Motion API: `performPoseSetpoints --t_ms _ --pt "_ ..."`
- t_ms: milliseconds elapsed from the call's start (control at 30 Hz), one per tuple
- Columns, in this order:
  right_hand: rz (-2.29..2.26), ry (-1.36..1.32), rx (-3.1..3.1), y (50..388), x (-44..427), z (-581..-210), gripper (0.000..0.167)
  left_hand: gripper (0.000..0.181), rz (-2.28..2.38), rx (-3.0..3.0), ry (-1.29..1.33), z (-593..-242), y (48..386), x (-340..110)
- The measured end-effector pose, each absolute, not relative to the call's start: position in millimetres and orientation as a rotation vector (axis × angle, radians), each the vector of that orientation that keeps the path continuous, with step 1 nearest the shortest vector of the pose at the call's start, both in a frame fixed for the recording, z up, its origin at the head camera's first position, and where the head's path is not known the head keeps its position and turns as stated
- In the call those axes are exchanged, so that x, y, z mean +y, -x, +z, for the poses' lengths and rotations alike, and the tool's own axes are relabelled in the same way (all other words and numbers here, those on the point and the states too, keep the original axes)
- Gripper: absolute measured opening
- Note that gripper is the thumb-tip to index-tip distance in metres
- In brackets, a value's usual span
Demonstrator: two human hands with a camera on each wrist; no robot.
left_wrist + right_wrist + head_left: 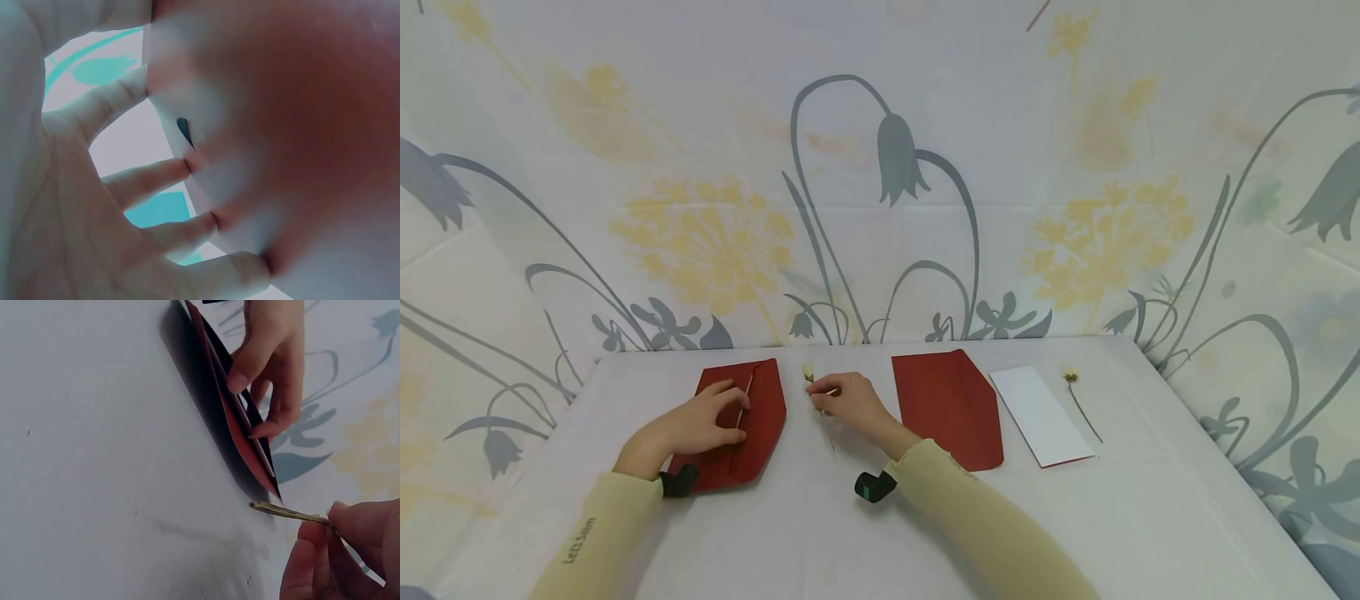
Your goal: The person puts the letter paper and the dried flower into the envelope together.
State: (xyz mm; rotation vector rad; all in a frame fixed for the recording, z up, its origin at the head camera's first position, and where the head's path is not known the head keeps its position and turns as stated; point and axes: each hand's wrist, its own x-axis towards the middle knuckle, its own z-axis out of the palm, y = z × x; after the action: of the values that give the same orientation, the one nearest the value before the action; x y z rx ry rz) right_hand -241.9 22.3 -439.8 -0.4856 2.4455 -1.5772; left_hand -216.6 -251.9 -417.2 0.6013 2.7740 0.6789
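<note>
My left hand (696, 421) grips the left red envelope (767, 425) at its mouth, thumb and fingers spread along the opening. A pale card edge (232, 392) shows inside that envelope in the right wrist view, where its mouth gapes. Close up in the left wrist view, the fingertips (203, 222) meet a blurred reddish surface. To the right of this envelope, my right hand (853, 402) pinches a small yellow dried flower (808, 374) by its thin stem. The stem's end (265, 508) points toward the envelope in the right wrist view.
A second red envelope (943, 408) lies flat right of centre. Beside it are a white card (1041, 415) and another yellow dried flower (1071, 377) on a long stem. Patterned cloth (850, 208) rises behind the white table (775, 550).
</note>
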Motion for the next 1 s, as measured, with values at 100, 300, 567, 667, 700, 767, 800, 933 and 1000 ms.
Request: performPoseSetpoints --t_ms 100,300,567,667,700,767,800,933,1000 --pt "-1.652 0.461 2.418 240 11 -440 0.019 0.031 0.641 2.788 -0.607 -417 216 -248" --pt "-1.858 0.403 2.377 236 -23 -441 0.020 0.030 0.607 2.830 -0.607 -415 215 -248" --pt "-2.055 0.216 2.481 231 -63 -445 0.014 0.029 0.579 2.855 -0.608 -417 214 -248" --pt "-2.058 0.162 2.539 229 -72 -450 0.012 0.030 0.581 2.857 -0.600 -417 214 -246" --pt "-2.053 0.146 2.559 229 -74 -452 0.011 0.031 0.582 2.853 -0.598 -416 213 -245" --pt "-2.034 0.122 2.595 228 -76 -455 0.011 0.031 0.590 2.845 -0.593 -416 213 -244" --pt "-2.028 0.121 2.611 227 -77 -456 0.011 0.031 0.600 2.840 -0.591 -416 213 -244" --pt "-2.032 0.107 2.585 226 -81 -461 0.011 0.029 0.652 2.838 -0.624 -415 213 -245" --pt "-2.056 0.096 2.546 225 -82 -462 0.011 0.028 0.684 2.839 -0.648 -415 213 -247"
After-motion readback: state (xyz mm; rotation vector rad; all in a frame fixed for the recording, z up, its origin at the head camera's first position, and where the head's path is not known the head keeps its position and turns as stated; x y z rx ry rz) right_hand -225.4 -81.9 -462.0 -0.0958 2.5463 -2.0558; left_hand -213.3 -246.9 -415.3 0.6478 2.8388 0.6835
